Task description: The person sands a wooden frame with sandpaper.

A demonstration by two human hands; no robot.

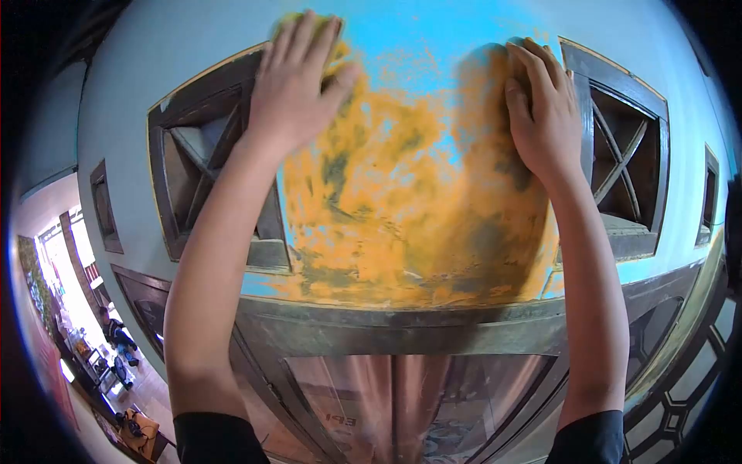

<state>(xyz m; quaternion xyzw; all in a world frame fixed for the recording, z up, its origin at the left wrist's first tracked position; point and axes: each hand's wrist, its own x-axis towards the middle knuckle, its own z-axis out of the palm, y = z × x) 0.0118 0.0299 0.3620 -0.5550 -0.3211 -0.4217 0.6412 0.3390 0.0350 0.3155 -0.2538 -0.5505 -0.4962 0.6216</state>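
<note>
A wall panel [410, 178] in front of me is bright blue with a large smeared patch of orange-yellow and dark marks. High on its left side, my left hand [297, 85] lies with stretched fingers over a yellowish pad [338, 35], pressing it to the surface; most of the pad is hidden under the fingers. At the patch's upper right edge rests my right hand [543, 108], palm toward the wall, fingers extended and slightly curved, with no object showing in it. Both arms reach up.
Dark wooden vent frames with crossed bars flank the patch, one on the left [205, 155] and one on the right [626, 151]. Below runs a wooden beam [402, 334] above a glazed window with a pinkish curtain [386, 402]. A person [117, 336] is far off at lower left.
</note>
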